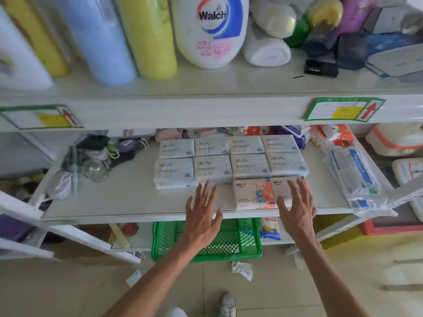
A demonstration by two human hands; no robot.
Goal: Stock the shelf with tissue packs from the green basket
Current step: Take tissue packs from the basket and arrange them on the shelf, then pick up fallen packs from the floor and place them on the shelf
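Several pale blue tissue packs (212, 167) lie in two rows on the middle shelf (128, 197). In front of them, at the right, lie two white-and-orange tissue packs (253, 194). My right hand (295, 207) hovers with spread fingers over the right one of these and covers part of it. My left hand (202, 213) is open above the bare shelf beside them, holding nothing. The green basket (247, 245) stands on the floor under the shelf, behind my left forearm, and what shows of its inside holds nothing.
Tall bottles and a Walch jug (210, 30) fill the upper shelf. Loose clutter with a glass bulb (95, 168) sits left on the middle shelf, and plastic-wrapped goods (352, 175) lie at its right. A crumpled wrapper (242, 269) lies on the tiled floor.
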